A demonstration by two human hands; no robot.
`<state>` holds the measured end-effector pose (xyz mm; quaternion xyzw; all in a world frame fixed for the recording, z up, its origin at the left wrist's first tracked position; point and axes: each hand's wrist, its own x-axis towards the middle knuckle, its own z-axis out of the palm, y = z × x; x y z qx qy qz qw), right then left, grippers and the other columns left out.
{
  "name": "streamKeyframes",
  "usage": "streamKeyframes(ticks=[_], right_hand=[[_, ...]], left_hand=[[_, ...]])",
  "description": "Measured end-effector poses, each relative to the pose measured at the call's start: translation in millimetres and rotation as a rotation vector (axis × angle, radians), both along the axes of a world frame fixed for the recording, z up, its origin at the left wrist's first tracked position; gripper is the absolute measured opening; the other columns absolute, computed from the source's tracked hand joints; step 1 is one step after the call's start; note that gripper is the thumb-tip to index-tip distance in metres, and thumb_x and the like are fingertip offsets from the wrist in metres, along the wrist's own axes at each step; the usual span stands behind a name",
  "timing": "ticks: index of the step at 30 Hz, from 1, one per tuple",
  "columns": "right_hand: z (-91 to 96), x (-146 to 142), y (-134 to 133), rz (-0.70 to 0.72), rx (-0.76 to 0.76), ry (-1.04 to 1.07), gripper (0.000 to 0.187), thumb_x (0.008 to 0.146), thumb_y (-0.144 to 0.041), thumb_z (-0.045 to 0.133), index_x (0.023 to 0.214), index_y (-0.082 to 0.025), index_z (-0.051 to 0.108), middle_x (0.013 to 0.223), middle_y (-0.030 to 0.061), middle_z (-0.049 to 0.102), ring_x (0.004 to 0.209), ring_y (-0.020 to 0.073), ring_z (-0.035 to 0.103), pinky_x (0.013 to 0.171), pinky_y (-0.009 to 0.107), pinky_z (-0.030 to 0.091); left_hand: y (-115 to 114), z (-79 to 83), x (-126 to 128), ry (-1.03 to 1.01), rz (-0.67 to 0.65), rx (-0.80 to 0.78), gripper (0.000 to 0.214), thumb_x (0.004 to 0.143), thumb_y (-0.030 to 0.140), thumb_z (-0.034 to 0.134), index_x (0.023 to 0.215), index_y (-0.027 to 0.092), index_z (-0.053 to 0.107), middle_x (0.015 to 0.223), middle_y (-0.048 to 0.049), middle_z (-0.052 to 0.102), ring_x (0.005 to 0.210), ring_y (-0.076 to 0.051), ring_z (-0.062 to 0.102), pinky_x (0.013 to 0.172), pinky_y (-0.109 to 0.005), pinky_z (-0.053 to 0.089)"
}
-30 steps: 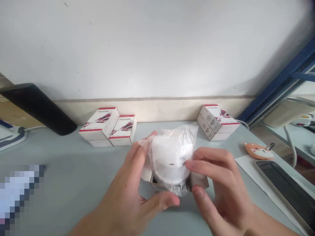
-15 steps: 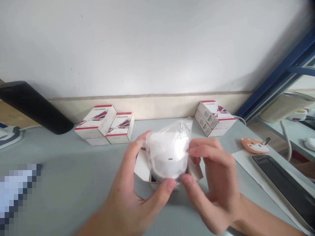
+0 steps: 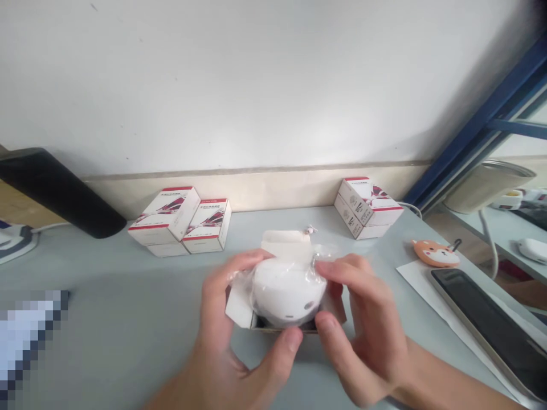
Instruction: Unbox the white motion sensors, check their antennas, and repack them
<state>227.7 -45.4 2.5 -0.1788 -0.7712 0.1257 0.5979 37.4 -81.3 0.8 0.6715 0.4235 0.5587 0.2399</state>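
A white motion detector [image 3: 282, 290] in a clear plastic bag sits tilted in the mouth of an open white cardboard box [image 3: 239, 307], whose flaps stand out at the sides and back. My left hand [image 3: 239, 330] is curved round the left side, fingers on the bagged detector and thumb at the front edge. My right hand [image 3: 367, 324] grips the right side, its index finger on the bag and its thumb near the box's front corner. Much of the box is hidden under the detector and my hands.
Red-and-white printed boxes [image 3: 164, 213] stand at the back left, more printed boxes [image 3: 371, 208] at the back right. A phone [image 3: 487, 330] lies on white paper at the right, near an orange animal-face item [image 3: 436, 254]. A black cylinder [image 3: 64, 193] leans at the left.
The detector has moved down into the open box and tipped, its top now facing me. Both hands have moved down slightly with it. The box's back flap has come into view.
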Motion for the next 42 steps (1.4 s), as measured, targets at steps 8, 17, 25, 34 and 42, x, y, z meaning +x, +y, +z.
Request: streamKeyframes(ticks=[8, 17, 25, 34, 42], right_hand=[[11.8, 10.0, 0.2, -0.288, 0.095, -0.140, 0.048, 0.081, -0.004, 0.050, 0.125, -0.017, 0.064, 0.116, 0.0132, 0.059, 0.105, 0.0285, 0.058, 0.080, 0.046, 0.054], [12.2, 10.5, 0.0, -0.204, 0.072, -0.213, 0.026, 0.080, -0.008, 0.055, 0.097, -0.021, 0.068, 0.103, 0.0059, 0.075, 0.103, 0.0262, 0.068, 0.087, 0.043, 0.057], [12.4, 21.8, 5.2, -0.212, 0.333, -0.367, 0.045, 0.084, -0.014, 0.050, 0.123, -0.020, 0.071, 0.108, 0.0026, 0.080, 0.106, 0.0253, 0.069, 0.088, 0.042, 0.056], [10.2, 23.3, 19.2, -0.210, 0.081, -0.287, 0.034, 0.096, -0.021, 0.047, 0.122, -0.018, 0.067, 0.128, 0.0116, 0.071, 0.119, 0.0282, 0.067, 0.098, 0.046, 0.055], [-18.5, 37.3, 62.3, -0.619, -0.357, -0.575, 0.038, 0.109, -0.028, 0.045, 0.144, -0.022, 0.059, 0.147, 0.0125, 0.065, 0.140, 0.0349, 0.056, 0.113, 0.058, 0.049]], left_hand=[[11.9, -6.6, -19.3, 0.148, -0.075, 0.204, 0.053, 0.090, 0.009, 0.063, 0.139, 0.026, 0.053, 0.143, -0.0142, 0.054, 0.139, -0.034, 0.051, 0.112, -0.059, 0.051], [4.4, 7.1, -20.4, 0.248, 0.103, 0.192, 0.022, 0.097, 0.015, 0.053, 0.096, 0.029, 0.069, 0.130, -0.0076, 0.063, 0.115, -0.031, 0.061, 0.096, -0.049, 0.057], [5.3, -2.1, -10.7, 0.043, 0.147, 0.235, 0.021, 0.097, 0.021, 0.058, 0.115, 0.032, 0.058, 0.121, -0.0075, 0.066, 0.119, -0.031, 0.064, 0.089, -0.050, 0.063], [22.5, -7.9, -26.4, 0.197, 0.055, 0.303, 0.027, 0.097, 0.016, 0.054, 0.119, 0.029, 0.063, 0.124, -0.0105, 0.066, 0.121, -0.032, 0.061, 0.097, -0.053, 0.057], [5.7, -1.1, -24.2, 0.314, 0.067, 0.188, 0.025, 0.097, 0.014, 0.048, 0.102, 0.024, 0.070, 0.137, -0.0108, 0.057, 0.097, -0.024, 0.062, 0.065, -0.033, 0.051]])
